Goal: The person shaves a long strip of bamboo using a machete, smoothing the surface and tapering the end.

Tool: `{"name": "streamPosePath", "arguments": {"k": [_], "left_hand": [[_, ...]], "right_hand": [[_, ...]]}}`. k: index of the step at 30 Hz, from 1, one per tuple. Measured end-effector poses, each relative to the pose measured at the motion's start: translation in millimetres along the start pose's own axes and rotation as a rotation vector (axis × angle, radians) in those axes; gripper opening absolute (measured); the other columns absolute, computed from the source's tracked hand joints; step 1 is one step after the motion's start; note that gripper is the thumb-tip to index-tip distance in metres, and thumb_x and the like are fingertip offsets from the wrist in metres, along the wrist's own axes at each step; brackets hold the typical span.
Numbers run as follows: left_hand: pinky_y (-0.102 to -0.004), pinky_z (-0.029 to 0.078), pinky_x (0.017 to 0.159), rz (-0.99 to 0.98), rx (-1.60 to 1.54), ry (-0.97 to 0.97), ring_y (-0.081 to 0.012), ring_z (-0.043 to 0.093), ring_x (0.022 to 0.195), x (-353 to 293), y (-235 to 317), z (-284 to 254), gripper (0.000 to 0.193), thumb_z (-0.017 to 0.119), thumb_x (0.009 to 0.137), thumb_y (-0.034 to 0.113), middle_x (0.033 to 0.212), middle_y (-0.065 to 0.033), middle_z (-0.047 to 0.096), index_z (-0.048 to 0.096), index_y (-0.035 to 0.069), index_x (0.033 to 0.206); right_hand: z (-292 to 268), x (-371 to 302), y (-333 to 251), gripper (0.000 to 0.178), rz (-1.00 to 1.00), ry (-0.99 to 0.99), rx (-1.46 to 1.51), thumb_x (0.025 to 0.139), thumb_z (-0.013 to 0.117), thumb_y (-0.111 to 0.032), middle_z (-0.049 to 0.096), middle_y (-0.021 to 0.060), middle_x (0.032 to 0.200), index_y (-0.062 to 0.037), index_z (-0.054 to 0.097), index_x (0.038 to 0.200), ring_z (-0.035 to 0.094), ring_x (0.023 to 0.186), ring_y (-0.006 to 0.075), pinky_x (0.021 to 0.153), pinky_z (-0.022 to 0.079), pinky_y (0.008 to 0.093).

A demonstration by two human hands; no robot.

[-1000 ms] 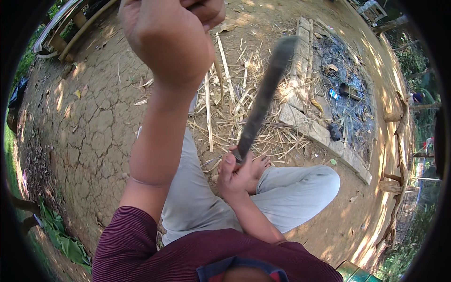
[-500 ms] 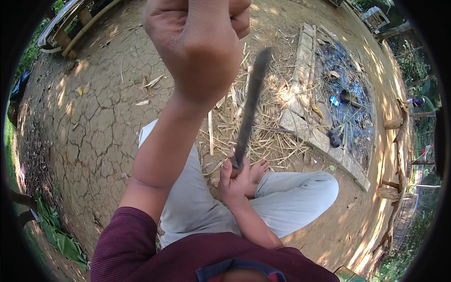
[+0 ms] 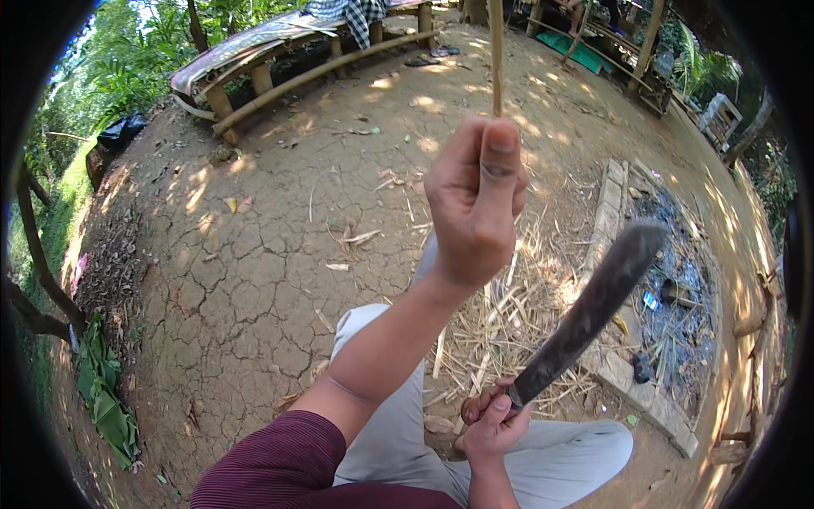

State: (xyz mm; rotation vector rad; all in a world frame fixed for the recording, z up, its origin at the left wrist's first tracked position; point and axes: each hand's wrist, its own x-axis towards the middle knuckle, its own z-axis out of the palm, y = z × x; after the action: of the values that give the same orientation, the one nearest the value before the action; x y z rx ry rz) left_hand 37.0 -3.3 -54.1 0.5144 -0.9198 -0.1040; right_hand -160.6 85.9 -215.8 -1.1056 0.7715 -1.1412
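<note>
Clamping machete (image 3: 588, 319), right hand (image 3: 494, 431) covers lower end; left hand (image 3: 475, 199) clamped on stick (image 3: 497, 64), top cut off.

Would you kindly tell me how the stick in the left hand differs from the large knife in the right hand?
The stick is thin and light brown, while the knife has a broad, dark blade. The stick runs straight up the picture from the left hand and out of view; the knife slants up and rightward from the right hand, its tip visible. Both are gripped in one hand.
</note>
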Motion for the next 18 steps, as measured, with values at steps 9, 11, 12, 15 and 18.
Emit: {"name": "streamPosePath", "arguments": {"k": [9, 11, 12, 15, 18], "left_hand": [[-0.0185, 0.024, 0.041, -0.015, 0.036, -0.085, -0.0009, 0.030, 0.052, -12, 0, -2, 0.029, 0.049, 0.103, 0.033, 0.072, 0.0038, 0.038, 0.047, 0.008, 0.090], [-0.0189, 0.023, 0.041, -0.016, 0.019, -0.074, -0.0014, 0.029, 0.052, -9, 3, -1, 0.029, 0.049, 0.103, 0.033, 0.071, 0.0038, 0.036, 0.046, 0.008, 0.089], [-0.0190, 0.023, 0.042, -0.030, -0.023, -0.080, -0.0016, 0.029, 0.052, -7, 4, 0, 0.030, 0.049, 0.103, 0.034, 0.071, 0.0039, 0.035, 0.045, 0.008, 0.088], [-0.0191, 0.022, 0.042, -0.075, -0.072, -0.098, -0.0020, 0.028, 0.052, -5, 3, -3, 0.033, 0.049, 0.103, 0.036, 0.070, 0.0039, 0.033, 0.044, 0.008, 0.087], [-0.0193, 0.022, 0.042, -0.075, -0.008, -0.085, -0.0018, 0.028, 0.051, -10, 2, 11, 0.034, 0.049, 0.103, 0.037, 0.069, 0.0041, 0.034, 0.044, 0.008, 0.086]], "right_hand": [[-29, 13, 61, 0.028, 0.139, -0.173, -0.836, 0.095, 0.061, -0.025, 0.055, 0.0123, 0.058, -0.0008, 0.056, 0.082, 0.053, 0.050, 0.0224, 0.051, 0.041, 0.0386], [-37, 8, 53, 0.027, 0.277, -0.185, -0.716, 0.097, 0.060, -0.026, 0.054, 0.0053, 0.060, -0.0007, 0.056, 0.090, 0.052, 0.052, 0.0146, 0.051, 0.039, 0.0316], [-31, 8, 41, 0.025, 0.257, -0.134, -0.581, 0.098, 0.058, -0.026, 0.051, 0.0023, 0.060, -0.0018, 0.055, 0.091, 0.049, 0.050, 0.0115, 0.049, 0.038, 0.0284], [-15, -3, -5, 0.024, 0.155, -0.073, -0.218, 0.101, 0.054, -0.027, 0.043, -0.0039, 0.061, -0.0031, 0.050, 0.101, 0.043, 0.048, 0.0054, 0.047, 0.037, 0.0207], [-27, 0, 31, 0.026, -0.206, -0.016, -0.235, 0.099, 0.056, -0.028, 0.047, -0.0022, 0.063, -0.0030, 0.051, 0.101, 0.048, 0.051, 0.0072, 0.048, 0.040, 0.0224]]}}
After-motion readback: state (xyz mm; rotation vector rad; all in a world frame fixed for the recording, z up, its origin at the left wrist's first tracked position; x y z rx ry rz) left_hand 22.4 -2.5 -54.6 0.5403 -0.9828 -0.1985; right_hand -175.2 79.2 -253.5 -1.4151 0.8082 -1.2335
